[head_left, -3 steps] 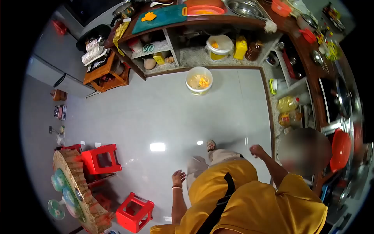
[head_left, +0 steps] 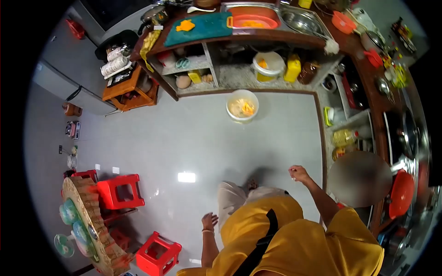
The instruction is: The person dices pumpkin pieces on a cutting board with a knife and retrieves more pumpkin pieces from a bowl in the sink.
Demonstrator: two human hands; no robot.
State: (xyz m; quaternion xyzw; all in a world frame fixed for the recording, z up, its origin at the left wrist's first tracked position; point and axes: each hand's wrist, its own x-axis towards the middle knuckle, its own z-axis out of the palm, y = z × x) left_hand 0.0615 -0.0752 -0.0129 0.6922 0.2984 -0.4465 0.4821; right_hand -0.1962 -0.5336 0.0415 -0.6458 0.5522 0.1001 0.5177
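Observation:
My left hand (head_left: pixel 210 221) hangs by my left thigh, fingers loosely apart, with a bracelet on the wrist and nothing held. My right hand (head_left: pixel 299 174) is out in front of my right hip, its fingers curled in. A small pale spot shows at its fingertips, too small to name. Both hands are over the floor, touching no furniture. Ahead of me a white bucket (head_left: pixel 235 116) stands on the tiles, with pale and orange scraps (head_left: pixel 246 109) inside.
At the far counter lie a green cutting board (head_left: pixel 202 31) with orange pieces (head_left: pixel 185 25), a red basin (head_left: pixel 253 14) and a sink (head_left: pixel 301 23). Red stools (head_left: pixel 159 254) and a cloth-covered table (head_left: pixel 76 191) stand left. A counter (head_left: pixel 378 87) runs along the right.
The bucket and far counter appear slightly lower in view. My right hand has shifted a little left, and my front foot is now mostly hidden under my body.

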